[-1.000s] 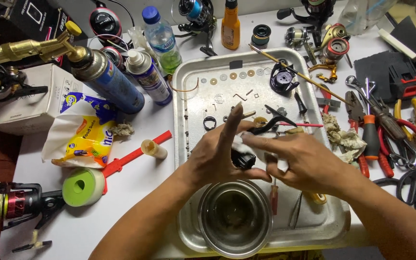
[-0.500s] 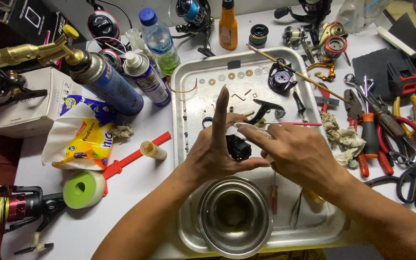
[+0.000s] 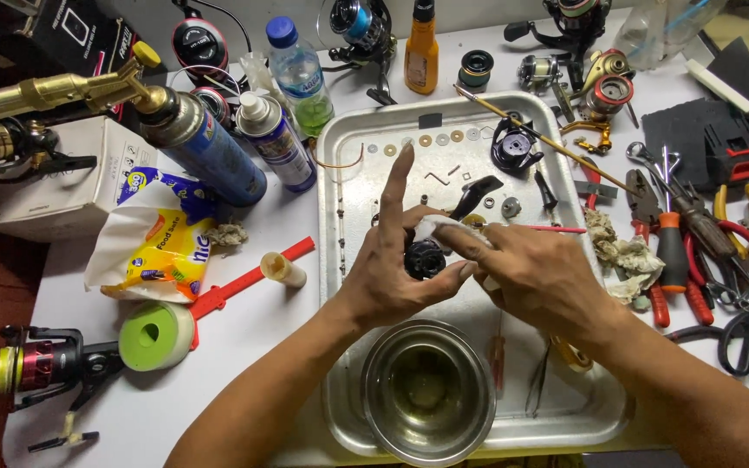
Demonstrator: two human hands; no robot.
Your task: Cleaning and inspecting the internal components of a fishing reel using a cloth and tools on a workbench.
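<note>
**Two hands clean a small black part over the metal tray**

The small black round part (image 3: 425, 258) sits between the thumb and the bent fingers of the left hand (image 3: 392, 269), which close around it; only the index finger of this hand stands straight and points to 12 o'clock. At 1 o'clock of the part, touching it, is a piece of white cloth (image 3: 439, 227). The right hand (image 3: 535, 277) presses this cloth on the part with its fingertips (image 3: 470, 269), so its fingers are closed on the cloth. The right hand lies at 3 o'clock of the part, with its back up.

Both forearms come in from the bottom edge, the left from 7 o'clock and the right from 5 o'clock, and the hands meet above the middle of the metal tray (image 3: 344, 182).

At 6 o'clock of the hands stands one round steel bowl (image 3: 426, 392) inside the tray. At 12 o'clock, near the far rim of the tray, lies a row of small washers (image 3: 440, 139); I count about seven, but they are very small. At 10 o'clock, outside the tray, lie two spray cans (image 3: 205, 143) and stands one plastic water bottle (image 3: 299, 74). At 3 o'clock, on the table, lie several pliers with red handles (image 3: 674, 256); I cannot tell their exact number.
</note>
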